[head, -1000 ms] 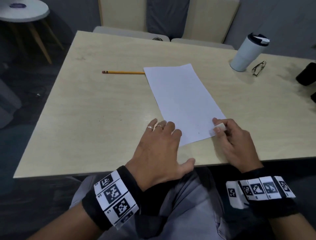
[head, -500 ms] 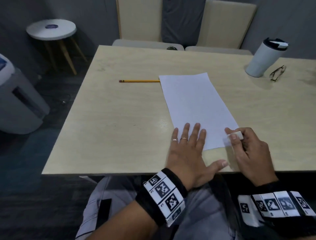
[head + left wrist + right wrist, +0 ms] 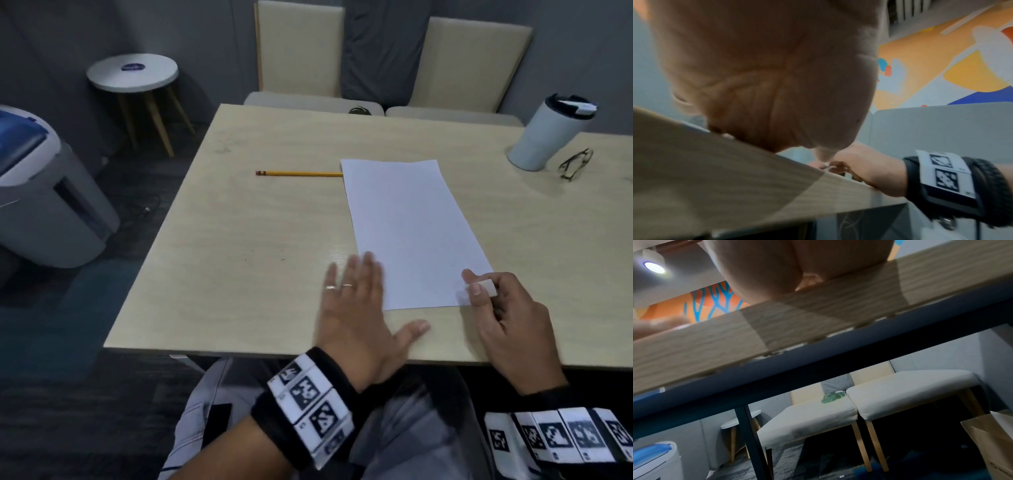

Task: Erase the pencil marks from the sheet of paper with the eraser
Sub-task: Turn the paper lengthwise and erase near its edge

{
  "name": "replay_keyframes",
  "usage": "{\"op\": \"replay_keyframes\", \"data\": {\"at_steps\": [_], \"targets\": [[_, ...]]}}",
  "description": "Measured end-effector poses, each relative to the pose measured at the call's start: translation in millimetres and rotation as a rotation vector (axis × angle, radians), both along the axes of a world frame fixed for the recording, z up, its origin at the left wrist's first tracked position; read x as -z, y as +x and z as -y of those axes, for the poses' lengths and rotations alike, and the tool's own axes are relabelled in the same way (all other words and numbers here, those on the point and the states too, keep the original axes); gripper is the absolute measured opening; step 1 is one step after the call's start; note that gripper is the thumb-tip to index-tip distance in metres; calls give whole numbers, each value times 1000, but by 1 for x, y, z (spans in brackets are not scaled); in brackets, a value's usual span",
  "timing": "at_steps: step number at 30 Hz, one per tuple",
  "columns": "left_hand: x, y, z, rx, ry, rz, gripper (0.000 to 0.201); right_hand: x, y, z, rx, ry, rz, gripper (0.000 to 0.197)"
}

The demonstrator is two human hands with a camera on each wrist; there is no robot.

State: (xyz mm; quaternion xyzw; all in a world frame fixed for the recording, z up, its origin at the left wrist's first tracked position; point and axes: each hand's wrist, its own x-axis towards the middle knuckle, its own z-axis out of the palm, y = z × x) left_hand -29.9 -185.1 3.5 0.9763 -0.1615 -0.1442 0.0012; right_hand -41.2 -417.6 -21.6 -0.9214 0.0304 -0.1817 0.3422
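Pale tabletop (image 3: 239, 240), sheet of paper (image 3: 411, 233) near edge; left hand (image 3: 356, 308) fingers spread flat, right hand (image 3: 503, 315) pinching eraser (image 3: 488, 287) — could crease if unpinned

Right hand (image 3: 789, 264) on table edge (image 3: 777, 331), chairs (image 3: 908, 389) beyond

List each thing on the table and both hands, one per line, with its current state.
Sheet of paper: flat on the table, no marks visible.
Eraser: pinched by the right hand at the sheet's near right corner.
Left hand: fingers straight, at the sheet's near left corner.
Pencil: lying flat, untouched.
Tumbler: upright, lid on.
Glasses: resting beside the tumbler.
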Motion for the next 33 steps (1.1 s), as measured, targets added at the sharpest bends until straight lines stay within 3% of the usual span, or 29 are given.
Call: {"op": "replay_keyframes", "data": {"at_steps": [2,4,7,9,13,15,20,26,30,33], "targets": [[-6,5,-21,-178,45,-11,111,2,1,0,12,34,-15,13],[-7,4,-24,-206,2,-8,112,4,3,-1,17,25,-15,11],[-1,-6,-11,142,-125,-9,95,3,3,-1,18,15,-17,23],[2,-7,-14,240,-126,-23,91,2,1,-2,14,16,-13,24],[-6,11,-36,-56,75,-34,113,0,0,-7,31,-26,22,23],[-13,20,-37,-138,82,-23,120,1,0,-9,50,-52,41,25],[-6,31,-21,246,-53,-66,104,1,-2,-10,79,-81,46,29],[-17,38,-36,-173,145,-82,122,2,-1,-10,106,-89,51,33],[-10,31,-40,45,-13,-77,107,3,0,-8,95,-81,64,32],[-12,30,-51,-106,72,-75,111,6,1,-7,82,-78,73,29]]}}
